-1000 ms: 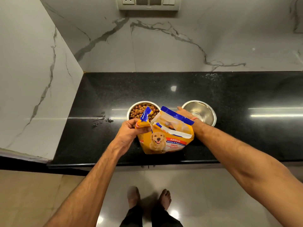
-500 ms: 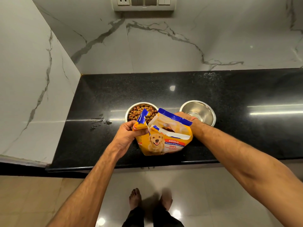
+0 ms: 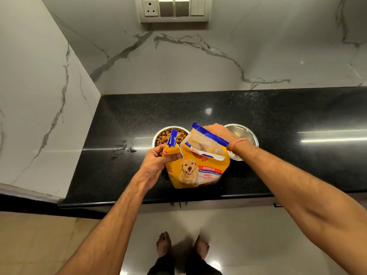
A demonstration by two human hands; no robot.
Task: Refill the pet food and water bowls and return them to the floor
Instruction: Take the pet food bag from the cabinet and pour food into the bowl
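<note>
A yellow and blue dog food bag stands upright on the black counter near its front edge. My left hand grips the bag's torn left top corner. My right hand holds the bag's blue top edge from behind. Behind the bag on the left, a steel bowl holds brown kibble. Behind it on the right sits a second steel bowl, partly hidden by my right wrist; what it holds I cannot make out.
A few water drops lie on the counter left of the bowls. Marble walls close the counter at the back and left. A switch panel hangs on the back wall. My bare feet stand on the glossy floor below.
My right hand has lifted the bag's blue top edge up and back a little, so the mouth stands wider. The left hand keeps its grip on the corner.
</note>
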